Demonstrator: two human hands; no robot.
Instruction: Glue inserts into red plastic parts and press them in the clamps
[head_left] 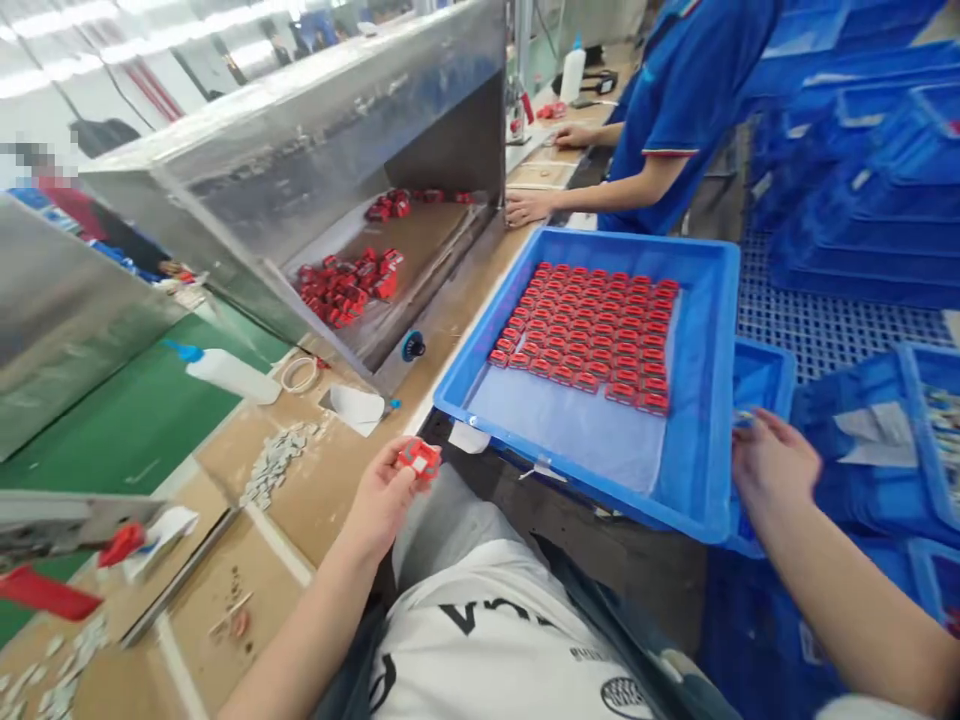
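Note:
My left hand (386, 495) holds a small red part (420, 459) with a pale square in its middle, over the bench's front edge. To the right, my right hand (776, 465) is closed beside the right wall of the large blue tray (712, 400), its fingertips round something small, partly yellow and blue, that I cannot make out. Rows of red parts (592, 320) fill the far portion of the tray, on a pale sheet (570, 420) that shows bare at the near side.
Red parts (349, 285) lie in piles inside a metal hood (330, 130). A white bottle (232, 375) and grey pieces (277, 465) are on the bench at left. A person in blue (675, 110) works beyond the tray. Blue crates (862, 190) stand right.

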